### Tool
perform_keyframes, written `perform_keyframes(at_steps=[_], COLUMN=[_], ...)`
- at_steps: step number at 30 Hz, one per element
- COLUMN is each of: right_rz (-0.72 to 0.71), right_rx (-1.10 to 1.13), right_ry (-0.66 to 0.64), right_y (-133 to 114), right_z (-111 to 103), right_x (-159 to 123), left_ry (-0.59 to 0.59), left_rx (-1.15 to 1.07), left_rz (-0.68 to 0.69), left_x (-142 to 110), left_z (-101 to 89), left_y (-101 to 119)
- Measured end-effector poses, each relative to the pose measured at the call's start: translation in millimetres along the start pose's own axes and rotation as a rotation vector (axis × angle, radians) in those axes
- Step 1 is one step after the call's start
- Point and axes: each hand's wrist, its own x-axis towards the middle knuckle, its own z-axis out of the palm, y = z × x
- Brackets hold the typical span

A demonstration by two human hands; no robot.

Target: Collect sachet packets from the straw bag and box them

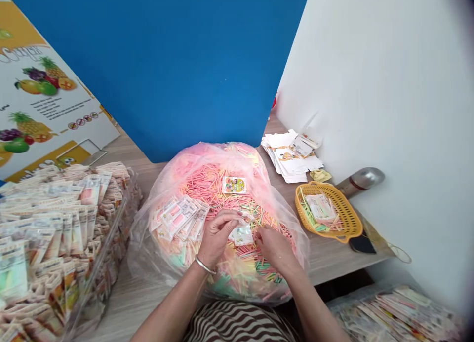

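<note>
Pinching a small clear sachet (241, 236) between the fingertips of the left hand (218, 236), directly over a bulging clear plastic bag (148, 223) heaped with thin pink, yellow and green sticks (207, 189). Circling the left wrist: a metal bangle (205, 265). Reaching down just beside the sachet with the right hand (274, 250), fingers curled into the sticks, whether gripping anything impossible to tell.

Sachet probably weighing almost nothing, soft and slippery, so best taken by its flat edge. Sticks seemingly light, stiff, easily snapped and loose-sliding, so likely best lifted in small pinches.

Lying on the sticks inside the bag: a strip of printed packets (179, 218) and one colourful card (234, 185). Standing left of the bag: a clear plastic tub (126, 223) packed with filled packets (55, 233). Sitting right of the bag, on a wood-grain tabletop (326, 263): a yellow plastic basket (328, 211) and a stack of white printed cards (291, 154). Rising behind the bag: a blue partition (148, 60), meeting a white wall (377, 75).
</note>
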Motion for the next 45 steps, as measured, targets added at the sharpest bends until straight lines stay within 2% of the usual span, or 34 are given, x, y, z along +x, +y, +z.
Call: perform_keyframes(at_steps=[4,8,11,13,16,20,24,28,34,38,41,43,45], right_rz=[-0.038,-0.078,-0.093,-0.126,-0.283,-0.523,-0.586,-0.600,-0.610,-0.595,-0.572,-0.576,-0.600], right_rx=[0.178,0.355,0.647,0.845,0.996,0.920,0.683,0.615,0.574,0.439,0.353,0.303,0.351], right_ry=[0.072,0.247,0.415,0.571,0.777,0.864,0.948,0.961,0.970,0.899,0.789,0.703,0.657], right_y=[9,14,10,2,-15,-39,-49,-49,-49,-50,-50,-51,-52], right_z=[1,-9,-23,-36,-53,-62,-53,-45,-50,-49,-46,-47,-53], right_x=[-2,-4,-15,-27,-44,-49,-39,-37,-40,-37,-36,-37,-38], left_ry=[-0.078,-0.123,-0.148,-0.149,-0.150,-0.178,-0.172,-0.159,-0.148,-0.120,-0.100,-0.059,0.003], left_rx=[-0.071,-0.134,-0.178,-0.169,-0.124,-0.077,-0.087,-0.100,-0.087,-0.079,-0.074,-0.007,0.096], left_rz=[-0.004,-0.060,-0.084,-0.105,-0.143,-0.138,-0.108,-0.087,-0.113,-0.132,-0.127,-0.142,-0.161], left_x=[-4,-6,-7,-7,-8,-9,-9,-8,-10,-10,-9,-9,-11], left_z=[-3.2,-4.9,-5.2,-5.5,-6.0,-4.9,-2.6,-2.5,-3.6,-3.2,-0.2,2.5,2.7], left_y=[0,-1,-1,1,4,6,8,8,6,8,10,13,24])
